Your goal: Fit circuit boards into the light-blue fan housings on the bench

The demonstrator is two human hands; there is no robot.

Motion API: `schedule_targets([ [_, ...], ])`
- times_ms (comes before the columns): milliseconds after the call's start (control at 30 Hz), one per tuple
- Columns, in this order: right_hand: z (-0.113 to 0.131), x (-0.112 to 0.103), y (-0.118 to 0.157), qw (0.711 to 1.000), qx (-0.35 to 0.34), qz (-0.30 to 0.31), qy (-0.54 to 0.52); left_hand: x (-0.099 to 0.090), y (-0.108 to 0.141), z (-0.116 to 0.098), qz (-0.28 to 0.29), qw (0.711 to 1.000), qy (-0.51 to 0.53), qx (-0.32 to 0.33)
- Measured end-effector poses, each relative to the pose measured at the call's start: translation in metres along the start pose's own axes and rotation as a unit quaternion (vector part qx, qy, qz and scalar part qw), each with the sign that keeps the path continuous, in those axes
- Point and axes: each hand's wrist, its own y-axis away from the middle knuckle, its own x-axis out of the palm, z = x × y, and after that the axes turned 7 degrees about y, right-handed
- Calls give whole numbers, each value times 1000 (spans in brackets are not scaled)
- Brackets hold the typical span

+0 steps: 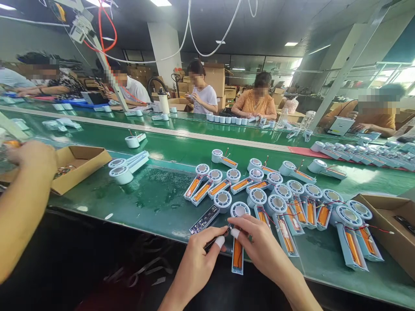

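Note:
My left hand (201,258) is closed, thumb and fingers pinching a narrow dark circuit board (210,245) that shows only in part. The fingertips of my right hand (259,242) meet the left ones at the board's end; what they pinch is too small and covered to make out. Under both hands lies a light-blue handheld fan (240,210), its open handle (237,255) reaching past the table edge with an orange battery inside. Just left of it, another fan (222,199) has a dark circuit board (205,219) over its handle.
Several open fans (283,191) with orange batteries crowd the right. A cardboard box (389,229) stands at the right edge, another box (81,170) at left, near a co-worker's forearm (26,194). Two stacked fans (121,174) lie nearby. Co-workers sit beyond the green belt (181,149).

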Motion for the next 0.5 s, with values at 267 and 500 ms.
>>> schedule_targets([
  [267,1,8,6,998,26,-53,-27,2,-5,-5,5,997,-56,52],
  [500,-5,6,22,939,215,16,-267,24,22,-10,-60,998,-16,5],
])
